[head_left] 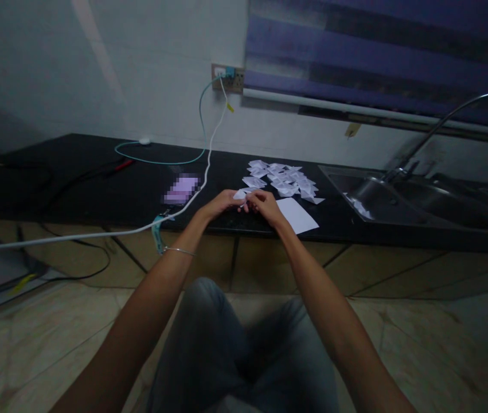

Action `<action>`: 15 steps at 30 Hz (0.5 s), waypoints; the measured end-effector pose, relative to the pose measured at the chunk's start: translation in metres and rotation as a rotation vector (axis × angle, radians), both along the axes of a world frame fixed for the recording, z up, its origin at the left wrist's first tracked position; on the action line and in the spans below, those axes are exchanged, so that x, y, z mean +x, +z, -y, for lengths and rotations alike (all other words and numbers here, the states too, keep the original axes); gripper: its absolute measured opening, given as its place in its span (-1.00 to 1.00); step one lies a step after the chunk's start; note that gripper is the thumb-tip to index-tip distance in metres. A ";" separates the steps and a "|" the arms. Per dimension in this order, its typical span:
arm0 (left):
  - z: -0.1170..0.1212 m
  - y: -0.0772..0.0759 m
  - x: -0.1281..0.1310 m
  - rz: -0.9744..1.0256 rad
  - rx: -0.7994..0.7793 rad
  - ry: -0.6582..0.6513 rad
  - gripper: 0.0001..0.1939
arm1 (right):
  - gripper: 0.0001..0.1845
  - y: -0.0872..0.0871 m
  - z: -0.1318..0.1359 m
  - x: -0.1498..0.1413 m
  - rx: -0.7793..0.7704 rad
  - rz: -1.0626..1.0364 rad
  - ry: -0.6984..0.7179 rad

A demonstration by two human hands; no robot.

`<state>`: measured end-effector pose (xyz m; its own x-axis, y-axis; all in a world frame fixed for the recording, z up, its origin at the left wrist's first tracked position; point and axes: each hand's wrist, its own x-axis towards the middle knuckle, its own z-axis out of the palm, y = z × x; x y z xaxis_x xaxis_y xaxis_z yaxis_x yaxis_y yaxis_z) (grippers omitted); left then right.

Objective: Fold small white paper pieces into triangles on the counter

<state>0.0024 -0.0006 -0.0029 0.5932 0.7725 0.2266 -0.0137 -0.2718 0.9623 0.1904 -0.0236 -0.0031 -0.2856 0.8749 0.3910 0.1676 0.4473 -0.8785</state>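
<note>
Both hands meet over the front edge of the dark countertop, fingers closed on one small folded piece of white paper [239, 195]. My left hand [223, 202] pinches it from the left. From the right, my right hand [264, 204] presses its fingertips against the same piece, partly hiding it. Just behind the hands lies a loose pile of folded white paper pieces [289, 179], several of them overlapping. A flat stack or sheet of white paper [297, 215] rests beside my right wrist, close to the counter's edge.
A phone [181, 190] lies left of the hands, with a teal strap [156, 234] hanging over the edge. A white cable [211, 143] runs from the wall socket [227, 78] across the counter. At right is a metal sink [368, 198] with a curved faucet [441, 123].
</note>
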 end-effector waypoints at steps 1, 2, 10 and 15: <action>0.000 0.000 -0.001 -0.016 0.029 -0.020 -0.69 | -0.60 -0.001 0.000 0.000 0.000 0.004 0.004; 0.001 0.001 -0.001 -0.033 0.054 -0.036 -0.68 | -0.59 -0.001 0.000 0.000 0.005 0.012 0.007; 0.012 0.009 0.000 -0.109 0.037 0.006 -0.50 | -0.55 -0.010 -0.010 0.004 0.048 -0.017 -0.068; 0.014 0.006 0.008 -0.054 0.087 0.142 -0.44 | -0.60 -0.011 -0.012 0.004 0.020 -0.107 -0.103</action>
